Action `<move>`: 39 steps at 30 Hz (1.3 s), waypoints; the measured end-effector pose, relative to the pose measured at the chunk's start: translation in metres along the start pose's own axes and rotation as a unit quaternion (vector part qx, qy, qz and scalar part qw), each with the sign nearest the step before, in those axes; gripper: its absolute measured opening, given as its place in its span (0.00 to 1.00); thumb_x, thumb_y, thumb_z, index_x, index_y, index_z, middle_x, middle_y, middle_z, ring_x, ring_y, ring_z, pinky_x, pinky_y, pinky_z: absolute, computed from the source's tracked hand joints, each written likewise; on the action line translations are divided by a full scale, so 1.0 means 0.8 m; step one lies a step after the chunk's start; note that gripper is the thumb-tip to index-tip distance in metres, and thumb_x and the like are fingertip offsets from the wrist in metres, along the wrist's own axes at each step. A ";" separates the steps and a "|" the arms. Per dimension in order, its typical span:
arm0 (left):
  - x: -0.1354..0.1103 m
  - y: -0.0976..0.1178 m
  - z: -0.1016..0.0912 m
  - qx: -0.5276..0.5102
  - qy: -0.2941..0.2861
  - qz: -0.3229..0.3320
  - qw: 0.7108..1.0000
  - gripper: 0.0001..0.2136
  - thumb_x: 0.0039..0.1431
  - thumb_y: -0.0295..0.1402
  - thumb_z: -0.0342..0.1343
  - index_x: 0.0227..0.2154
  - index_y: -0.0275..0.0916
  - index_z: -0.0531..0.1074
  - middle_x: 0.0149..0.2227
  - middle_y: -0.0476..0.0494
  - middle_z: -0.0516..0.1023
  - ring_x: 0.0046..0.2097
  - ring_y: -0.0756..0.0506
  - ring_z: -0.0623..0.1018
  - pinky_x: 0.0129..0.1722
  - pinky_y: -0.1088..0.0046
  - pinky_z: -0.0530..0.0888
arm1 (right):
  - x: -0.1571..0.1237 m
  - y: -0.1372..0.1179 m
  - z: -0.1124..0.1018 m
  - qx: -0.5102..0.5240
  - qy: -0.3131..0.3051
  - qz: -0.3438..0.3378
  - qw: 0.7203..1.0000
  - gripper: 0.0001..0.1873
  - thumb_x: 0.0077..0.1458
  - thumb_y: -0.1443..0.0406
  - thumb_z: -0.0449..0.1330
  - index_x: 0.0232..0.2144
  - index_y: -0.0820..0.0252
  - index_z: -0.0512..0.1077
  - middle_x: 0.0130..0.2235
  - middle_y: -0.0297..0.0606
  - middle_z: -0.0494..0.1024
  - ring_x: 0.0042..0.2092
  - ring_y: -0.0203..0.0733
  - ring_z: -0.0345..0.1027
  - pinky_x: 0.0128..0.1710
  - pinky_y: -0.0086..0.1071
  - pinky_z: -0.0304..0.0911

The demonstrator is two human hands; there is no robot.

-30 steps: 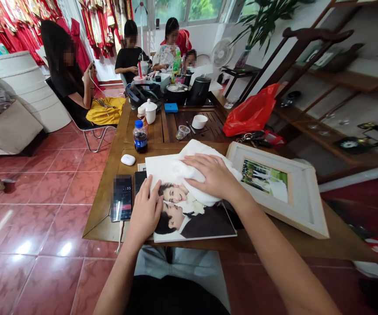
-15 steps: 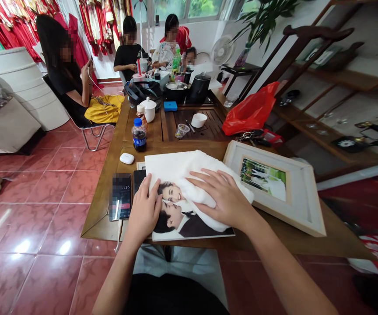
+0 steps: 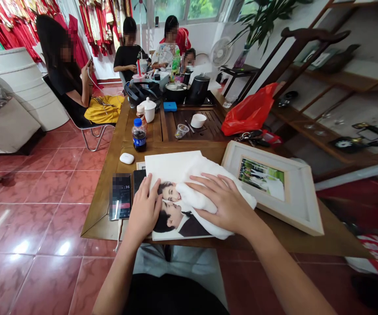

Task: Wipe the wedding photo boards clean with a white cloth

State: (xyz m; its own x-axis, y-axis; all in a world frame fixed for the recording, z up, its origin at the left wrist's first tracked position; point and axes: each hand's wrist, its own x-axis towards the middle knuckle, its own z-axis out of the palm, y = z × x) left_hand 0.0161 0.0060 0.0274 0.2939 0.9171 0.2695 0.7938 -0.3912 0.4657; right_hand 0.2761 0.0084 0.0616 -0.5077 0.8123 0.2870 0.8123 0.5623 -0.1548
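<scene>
A large photo print of a couple lies flat on the wooden table. My right hand presses a white cloth down on the print's lower right part, fingers spread over the cloth. My left hand rests flat on the print's left edge, fingers together, pinning it down. A black phone with a lit screen lies just left of that hand.
A white picture frame with a small photo lies to the right. Beyond are a white earbud case, a cola bottle, a white cup, a bowl, a red plastic bag and a tea tray. Several people sit at the far end.
My right hand has slid the cloth down and to the right across the print, toward its lower right corner. The left hand has stayed in place.
</scene>
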 end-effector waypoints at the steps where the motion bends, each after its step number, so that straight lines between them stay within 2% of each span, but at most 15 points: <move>1: 0.000 0.000 0.000 0.001 0.001 0.001 1.000 0.22 0.74 0.32 0.44 0.67 0.39 0.58 0.73 0.32 0.51 0.73 0.36 0.54 0.68 0.51 0.61 | 0.008 0.002 0.001 0.001 0.001 0.005 1.000 0.29 0.61 0.55 0.58 0.63 0.49 0.66 0.65 0.39 0.70 0.66 0.58 0.58 0.63 0.57 0.49; 9: -0.001 -0.001 0.000 -0.007 0.003 0.001 1.000 0.21 0.74 0.33 0.43 0.67 0.41 0.58 0.74 0.34 0.50 0.73 0.36 0.54 0.68 0.49 0.61 | 0.069 0.022 0.009 0.018 -0.002 0.041 0.999 0.29 0.62 0.53 0.56 0.63 0.53 0.67 0.65 0.41 0.70 0.65 0.59 0.59 0.63 0.59 0.49; 14: -0.001 -0.001 -0.001 -0.016 0.003 0.001 1.000 0.21 0.74 0.33 0.43 0.67 0.40 0.58 0.73 0.33 0.51 0.74 0.36 0.53 0.69 0.50 0.60 | 0.079 0.024 0.013 0.021 0.006 0.052 0.998 0.29 0.62 0.54 0.56 0.63 0.53 0.67 0.65 0.41 0.70 0.66 0.58 0.59 0.64 0.58 0.49; 22: 0.001 0.001 -0.004 -0.073 0.015 -0.013 0.997 0.20 0.74 0.33 0.46 0.65 0.41 0.61 0.73 0.33 0.52 0.73 0.37 0.56 0.69 0.51 0.61 | 0.050 0.009 0.010 0.025 0.001 0.031 0.999 0.29 0.62 0.54 0.56 0.63 0.51 0.66 0.65 0.40 0.70 0.66 0.58 0.58 0.64 0.58 0.49; 27: 0.001 0.005 -0.007 -0.090 0.055 -0.042 0.994 0.17 0.72 0.34 0.50 0.61 0.42 0.65 0.68 0.33 0.59 0.69 0.38 0.64 0.67 0.55 0.65 | 0.025 0.000 0.008 0.024 0.003 0.029 0.999 0.28 0.62 0.54 0.57 0.63 0.51 0.66 0.65 0.39 0.69 0.66 0.59 0.58 0.64 0.58 0.49; 32: 0.006 0.006 -0.014 -0.003 0.055 -0.038 0.998 0.16 0.70 0.35 0.54 0.58 0.40 0.69 0.60 0.34 0.67 0.59 0.37 0.73 0.60 0.55 0.72 | 0.003 -0.013 0.004 0.024 0.004 0.028 0.999 0.29 0.61 0.55 0.58 0.64 0.50 0.66 0.66 0.39 0.69 0.66 0.59 0.58 0.64 0.58 0.48; 39: 0.020 0.003 -0.030 0.115 0.021 -0.014 0.993 0.15 0.71 0.38 0.54 0.57 0.43 0.71 0.54 0.39 0.72 0.51 0.39 0.75 0.52 0.58 0.74 | -0.020 -0.047 -0.002 0.024 0.003 0.045 0.999 0.31 0.60 0.56 0.57 0.65 0.51 0.65 0.65 0.41 0.69 0.65 0.61 0.58 0.63 0.59 0.49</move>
State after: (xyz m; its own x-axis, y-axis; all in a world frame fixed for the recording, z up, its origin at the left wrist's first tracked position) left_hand 0.0095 0.0178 0.0532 0.2519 0.9214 0.2958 0.9029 -0.3338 0.2707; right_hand 0.2543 -0.0257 0.0641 -0.4314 0.8591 0.2754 0.8395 0.4940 -0.2261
